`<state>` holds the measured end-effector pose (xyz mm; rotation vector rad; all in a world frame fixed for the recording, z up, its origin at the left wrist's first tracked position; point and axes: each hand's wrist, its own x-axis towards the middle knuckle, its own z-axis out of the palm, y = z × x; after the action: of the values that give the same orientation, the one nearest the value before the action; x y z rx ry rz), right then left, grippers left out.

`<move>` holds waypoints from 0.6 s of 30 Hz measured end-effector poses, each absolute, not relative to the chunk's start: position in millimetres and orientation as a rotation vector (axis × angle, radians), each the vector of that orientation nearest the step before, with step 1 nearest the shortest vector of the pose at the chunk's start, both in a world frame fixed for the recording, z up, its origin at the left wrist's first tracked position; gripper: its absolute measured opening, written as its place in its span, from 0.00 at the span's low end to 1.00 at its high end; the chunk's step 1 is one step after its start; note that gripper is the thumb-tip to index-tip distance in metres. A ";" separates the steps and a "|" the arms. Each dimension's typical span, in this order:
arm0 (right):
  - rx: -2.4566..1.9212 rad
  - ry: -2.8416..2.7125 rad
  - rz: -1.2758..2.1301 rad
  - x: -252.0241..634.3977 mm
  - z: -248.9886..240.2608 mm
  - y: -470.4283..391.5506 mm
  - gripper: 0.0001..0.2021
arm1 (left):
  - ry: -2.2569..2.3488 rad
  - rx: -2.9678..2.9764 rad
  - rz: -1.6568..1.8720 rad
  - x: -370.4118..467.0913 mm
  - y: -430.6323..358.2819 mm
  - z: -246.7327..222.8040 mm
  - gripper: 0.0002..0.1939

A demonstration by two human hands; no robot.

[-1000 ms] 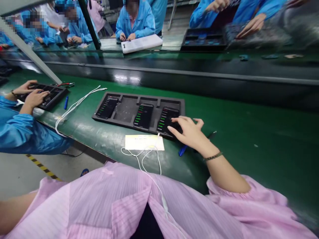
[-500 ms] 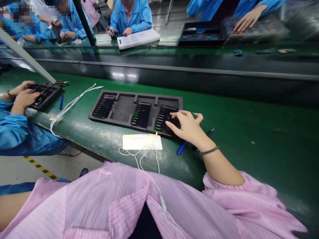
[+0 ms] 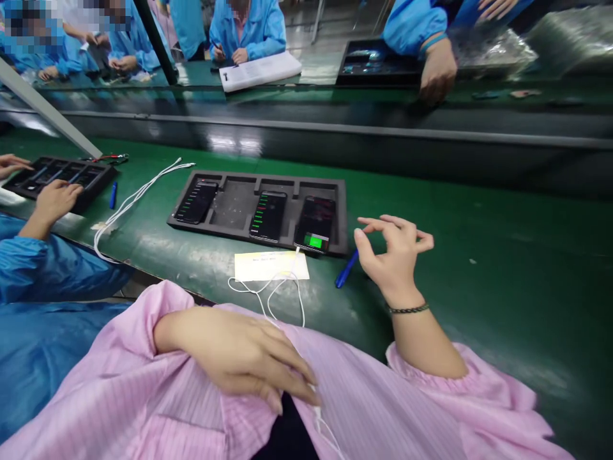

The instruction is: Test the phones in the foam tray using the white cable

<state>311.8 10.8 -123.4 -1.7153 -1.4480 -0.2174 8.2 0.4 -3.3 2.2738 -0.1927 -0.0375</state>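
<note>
My right hand (image 3: 395,252) hovers above the green bench, right of a dark tray (image 3: 234,229), fingers apart and holding nothing. In the tray's right end lies a phone (image 3: 315,223) with a green block low on its screen. A white cable (image 3: 301,297) runs from that phone's lower edge towards my chest. Stretched across my pink smock, my left hand (image 3: 244,351) has its fingertips at this cable; no grip on it shows. Two more phones, one in the middle (image 3: 269,216) and one at the left (image 3: 196,201), show lists of text.
A yellow-and-white paper slip (image 3: 271,266) lies before the tray, and a blue pen (image 3: 347,269) beside it. White cables (image 3: 138,199) lie to the left, near a co-worker's hand (image 3: 57,201) at another tray (image 3: 93,182). Behind runs a dark raised ledge (image 3: 306,144).
My right hand has left the phone and moved right. My left hand has come into view over my chest. The right phone's screen has changed from a list to a green block.
</note>
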 end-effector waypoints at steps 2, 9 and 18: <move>-1.725 -1.425 -0.230 310.1 -125.1 4.7 0.14 | -0.184 2.220 -0.109 17.8 1.3 -6.5 0.20; -1.713 -1.398 -0.215 310.0 -124.8 -1.5 0.15 | -0.239 2.287 -0.097 44.4 -2.0 -13.4 0.09; -1.777 -1.401 -0.149 306.0 -114.7 -2.0 0.15 | -0.118 2.412 0.197 73.0 -1.4 13.2 0.15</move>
<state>306.0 -2.0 -114.7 -1.7765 -1.4007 -0.1493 73.0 -1.4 13.2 2.4115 -0.1184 0.1974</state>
